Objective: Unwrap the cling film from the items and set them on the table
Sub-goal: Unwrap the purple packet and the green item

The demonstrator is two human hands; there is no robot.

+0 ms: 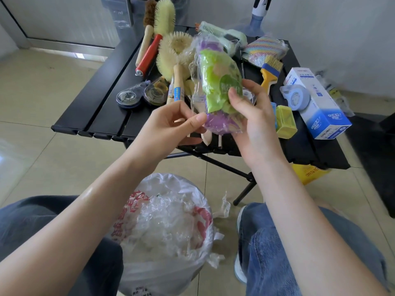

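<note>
Right hand (254, 116) gripping green-purple wrapped bundle (218, 86) above black surface (102, 97). Left hand (177, 122) pinching cling film (195, 97) at bundle's lower edge. Film-filled bin (168, 227) on floor below.

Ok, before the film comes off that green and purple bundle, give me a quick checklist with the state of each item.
1. Bundle secured: ok, the right hand grips its lower part.
2. Film end found: cannot tell, the left hand pinches at the film on the bundle's left edge, but a free end is not clear.
3. Bundle clear of the table: ok, it is held above it.
4. Bin ready for film: ok, it stands between the knees, lined, already holding crumpled film.
5. Free spot to set the item down: cannot tell, the hands hide the near part of the table.
</note>
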